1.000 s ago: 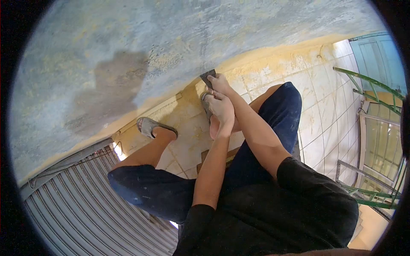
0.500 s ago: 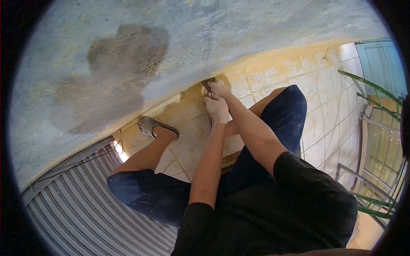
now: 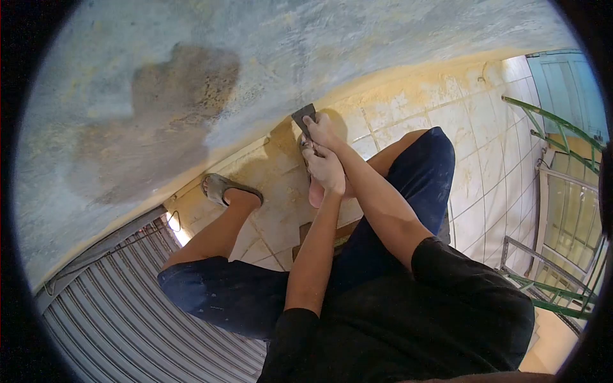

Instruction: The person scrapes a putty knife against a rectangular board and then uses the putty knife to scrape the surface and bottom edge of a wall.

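My right hand (image 3: 324, 132) is closed on a dark, flat, rectangular scraper (image 3: 304, 119), with the thumb lying along its face. The scraper's upper end is at the bottom edge of the blue-grey wall (image 3: 268, 76); whether it touches is hard to tell. My left hand (image 3: 327, 169) is closed just below and against the right hand, its fingers curled. What they grip, perhaps the scraper's lower end, is hidden. Pale dust coats both hands.
Yellowish bare plaster and white tiles (image 3: 472, 140) run along the right. A damp brown patch (image 3: 185, 83) marks the wall. My sandalled foot (image 3: 220, 189) is near the wall base. A ribbed metal shutter (image 3: 128, 287) lies left, and a green metal frame (image 3: 552, 121) stands right.
My right hand and the scraper have shifted slightly up and left in view, and more of the scraper shows. My left hand sits a little lower.
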{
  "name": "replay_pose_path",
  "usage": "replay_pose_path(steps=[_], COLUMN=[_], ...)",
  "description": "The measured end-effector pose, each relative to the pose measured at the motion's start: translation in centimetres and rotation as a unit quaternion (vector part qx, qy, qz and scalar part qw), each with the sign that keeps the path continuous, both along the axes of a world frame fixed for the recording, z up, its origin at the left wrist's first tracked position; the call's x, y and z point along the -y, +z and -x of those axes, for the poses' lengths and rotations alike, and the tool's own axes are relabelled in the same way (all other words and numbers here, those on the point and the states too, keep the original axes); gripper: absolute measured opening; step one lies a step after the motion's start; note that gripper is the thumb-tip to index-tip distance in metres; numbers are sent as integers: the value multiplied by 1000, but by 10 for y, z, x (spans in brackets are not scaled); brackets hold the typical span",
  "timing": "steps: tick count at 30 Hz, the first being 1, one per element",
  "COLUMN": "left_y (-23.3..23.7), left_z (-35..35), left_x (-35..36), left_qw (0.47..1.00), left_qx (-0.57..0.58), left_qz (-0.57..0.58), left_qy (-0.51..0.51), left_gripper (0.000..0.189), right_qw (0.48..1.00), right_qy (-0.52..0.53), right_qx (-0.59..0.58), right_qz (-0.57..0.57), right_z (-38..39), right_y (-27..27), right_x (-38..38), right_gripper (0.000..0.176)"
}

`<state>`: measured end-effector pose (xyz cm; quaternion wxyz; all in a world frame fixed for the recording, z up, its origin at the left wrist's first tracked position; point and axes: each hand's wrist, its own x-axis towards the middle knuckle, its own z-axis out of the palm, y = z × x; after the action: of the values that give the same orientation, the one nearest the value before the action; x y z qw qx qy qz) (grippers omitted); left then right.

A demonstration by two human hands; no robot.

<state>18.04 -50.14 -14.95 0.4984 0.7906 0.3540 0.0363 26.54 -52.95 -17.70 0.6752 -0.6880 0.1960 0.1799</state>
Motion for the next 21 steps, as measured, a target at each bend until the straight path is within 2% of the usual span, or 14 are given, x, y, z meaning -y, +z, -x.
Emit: replay_pose_path(steps=[3,5,6,9,11,12,14,15,16,17,19,21], left_y=[9,36,36,17,-17,-19,-14,-6,4,12,22,36], left_z=[-4,-15,-17,-28,-25,-27,-35,-42,-38,-34,-25,-16], left_x=[-3,-10,-11,-17,-18,-19,-21,-17,-9,-3,6,10], left_qw=[999,1000,1000,998,998,998,989,990,992,994,996,997], left_qx=[20,-7,-5,-46,-1,-3,-100,-92,-77,-60,-54,-50], left_qz=[-28,28,30,35,62,61,73,74,73,72,57,43], left_qy=[-1,-1,2,-10,-25,-22,-80,-82,-69,-56,-50,-45], left_gripper=[34,34,34,34,32,32,32,32,33,33,33,32], right_qw=[999,996,991,992,993,993,990,985,984,984,995,995], right_qy=[3,9,15,-14,-3,7,5,-3,3,1,7,17], right_qx=[-4,-6,-14,-66,-39,-13,-31,-41,-80,-78,-80,-61], right_qz=[53,91,129,102,110,116,140,167,162,163,52,75], right_z=[-8,-17,-20,-21,-22,-19,-17,-27,-25,-23,-23,-18], right_y=[-5,-37,-35,-28,-66,-88,-110,-111,-53,-54,-64,-57], right_x=[-4,-3,-4,-7,-2,0,9,14,15,20,30,34], right_gripper=[26,28,32,34,32,33,32,31,28,28,30,30])
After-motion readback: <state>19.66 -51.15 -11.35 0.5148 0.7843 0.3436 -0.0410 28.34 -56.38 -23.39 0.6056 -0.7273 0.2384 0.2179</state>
